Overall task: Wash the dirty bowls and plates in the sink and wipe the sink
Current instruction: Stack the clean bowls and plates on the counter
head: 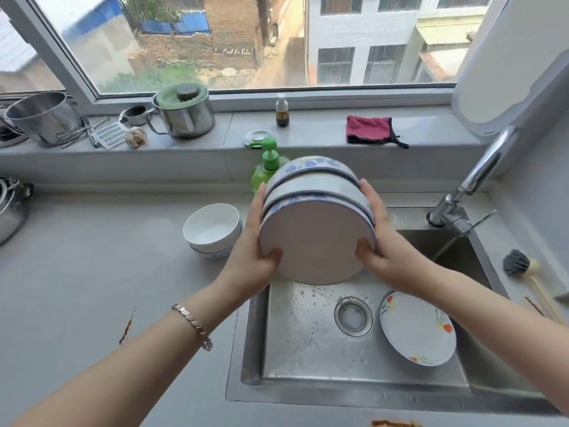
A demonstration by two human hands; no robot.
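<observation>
A stack of white bowls with blue patterns [317, 229] is tilted toward me above the back left of the steel sink [295, 377]. My left hand [255, 257] grips its left rim and my right hand [378, 251] grips its right rim. A white plate with orange flowers [417, 329] leans in the sink's right side, beside the drain [353, 315]. Two nested white bowls [212, 231] stand on the counter left of the sink.
The faucet [474, 177] at the back right runs a thin stream into the sink. A green soap bottle [266, 167] stands behind the stack. A dish brush [523, 269] lies right of the sink. A red cloth [369, 129], pots and a small bottle sit on the windowsill.
</observation>
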